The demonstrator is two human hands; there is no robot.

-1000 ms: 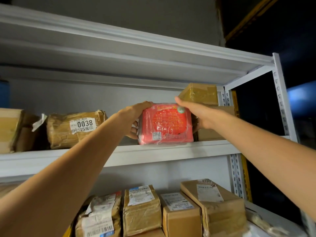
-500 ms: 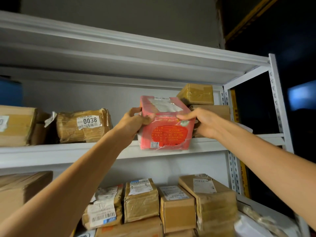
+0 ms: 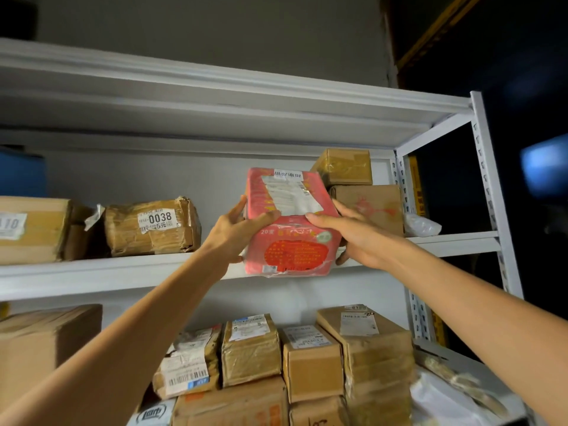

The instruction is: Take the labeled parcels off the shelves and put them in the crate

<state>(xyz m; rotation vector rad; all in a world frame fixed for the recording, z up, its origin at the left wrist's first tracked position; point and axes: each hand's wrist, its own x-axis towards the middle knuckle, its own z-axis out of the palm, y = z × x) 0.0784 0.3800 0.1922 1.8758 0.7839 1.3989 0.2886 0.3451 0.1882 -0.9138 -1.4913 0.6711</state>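
A pink plastic-wrapped parcel (image 3: 289, 229) with a white label on its top face hangs tilted over the front edge of the middle shelf (image 3: 123, 269). My left hand (image 3: 236, 232) grips its left side, thumb on top. My right hand (image 3: 353, 238) grips its right side, fingers across the top edge. The crate is out of view.
On the same shelf a taped brown parcel marked 0038 (image 3: 152, 227) and a large box (image 3: 29, 229) sit to the left; two stacked brown boxes (image 3: 365, 195) stand behind right. Several labeled parcels (image 3: 250, 348) fill the shelf below. The white upright (image 3: 491, 192) stands right.
Both hands have pulled the pink parcel forward off the shelf and tipped it, so its labeled top now shows. The view has dropped slightly.
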